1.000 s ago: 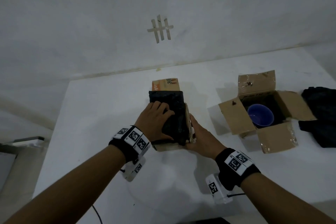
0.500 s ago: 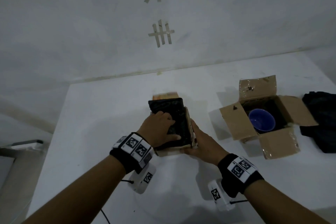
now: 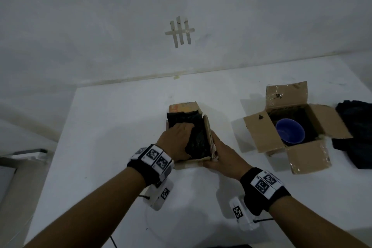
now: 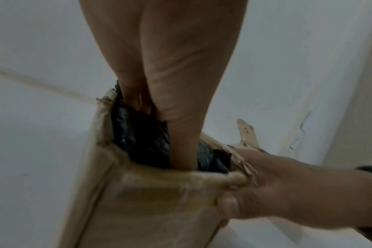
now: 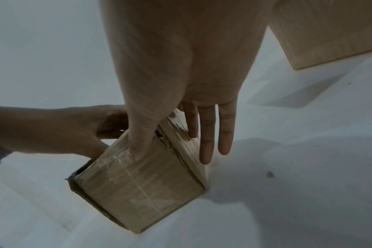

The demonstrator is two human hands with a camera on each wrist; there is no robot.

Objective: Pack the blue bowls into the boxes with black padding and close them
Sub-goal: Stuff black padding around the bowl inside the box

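Observation:
A small cardboard box stands in the middle of the white table with black padding filling its top. My left hand presses down into that padding, fingers sunk out of sight between it and the box's left wall. In the left wrist view the fingers dig into the padding. My right hand braces the box's near right corner: thumb on the front face, straight fingers flat against the raised right flap. A blue bowl sits in a second, open box to the right.
A heap of loose black padding lies at the table's right edge beside the open box. The wall runs close behind the table, with tape marks on it. A grey ledge sits lower at the left.
My left hand went from lying flat on the padding to pushing down into the box, and the padding has sunk lower. The right hand stays on the box's corner.

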